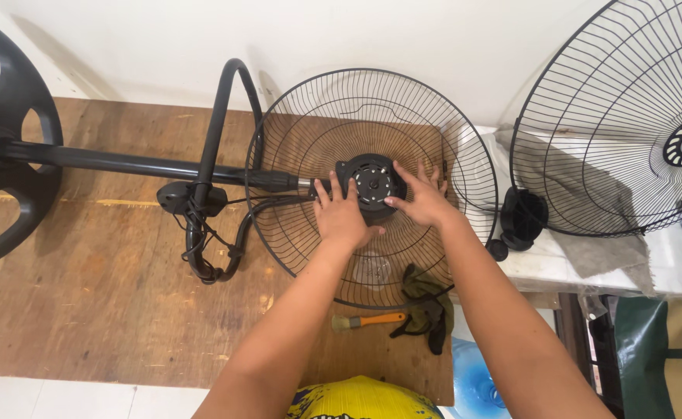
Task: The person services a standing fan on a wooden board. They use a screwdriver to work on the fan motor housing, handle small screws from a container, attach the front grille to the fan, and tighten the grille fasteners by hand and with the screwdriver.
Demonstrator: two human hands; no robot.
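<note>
Bare forearms, no sleeves or gloves; yellow garment (364, 397) with dark print

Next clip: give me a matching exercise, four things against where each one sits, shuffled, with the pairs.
Things:
1. left hand
2. brush
3. front grille
4. round base

Places:
A. leaning upright at far right
B. on the board below the rear grille
C. far left, at the pole's end
D. on the black hub

Pairs: 1-D, 2-B, 3-A, 4-C
</note>
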